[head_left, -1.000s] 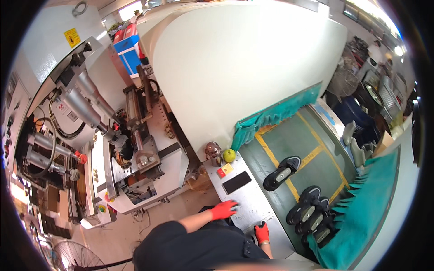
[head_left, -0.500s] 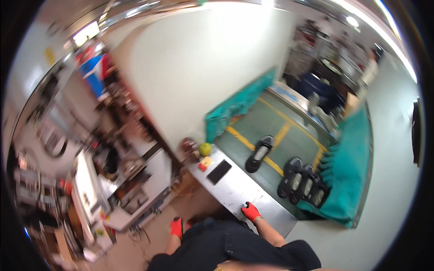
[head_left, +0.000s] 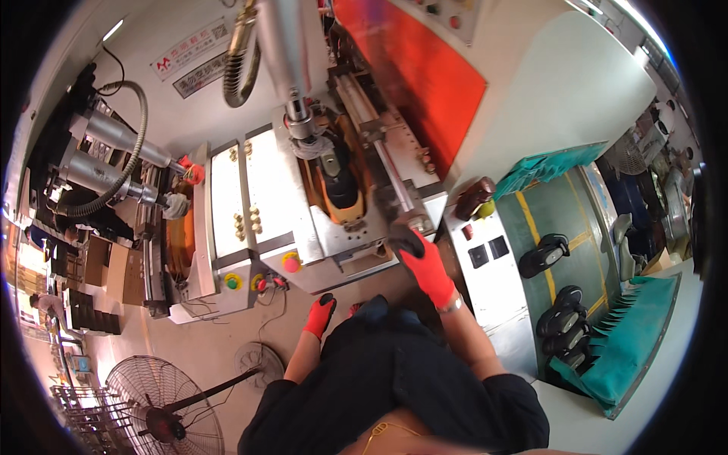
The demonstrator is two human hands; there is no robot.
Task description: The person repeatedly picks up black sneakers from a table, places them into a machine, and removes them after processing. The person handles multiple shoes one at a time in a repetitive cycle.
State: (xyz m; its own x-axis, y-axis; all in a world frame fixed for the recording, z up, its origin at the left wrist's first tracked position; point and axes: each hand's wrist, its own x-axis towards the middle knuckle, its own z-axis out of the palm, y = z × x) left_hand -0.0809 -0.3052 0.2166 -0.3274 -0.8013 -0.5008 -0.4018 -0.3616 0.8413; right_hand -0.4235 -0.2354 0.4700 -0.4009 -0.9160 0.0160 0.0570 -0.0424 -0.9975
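My left hand [head_left: 321, 315], in a red glove with black fingers, hangs by my side with the fingers curled and nothing seen in them. My right hand [head_left: 423, 269], gloved the same way, reaches to the front right corner of a large machine. Its fingers are stretched out at a metal block [head_left: 414, 220] at the end of a slide rail; whether they touch it I cannot tell. Left of this hand, a black shoe [head_left: 338, 180] with a yellow-orange lower part sits in the machine's station. A metal press rod [head_left: 301, 125] with a wrapped pad comes down on its far end.
Green and red push buttons [head_left: 291, 262] line the machine's front. At right, a bench [head_left: 493, 292] holds dark flat objects and a brown bottle [head_left: 474, 199]. Beyond it, several black shoes [head_left: 544, 255] lie on a green conveyor [head_left: 584, 250] with teal curtains. A fan [head_left: 163, 409] stands at lower left.
My view has swung left from the bench and conveyor to the machine. My right hand has left the bench surface and is now at the machine's corner. My left hand stays low.
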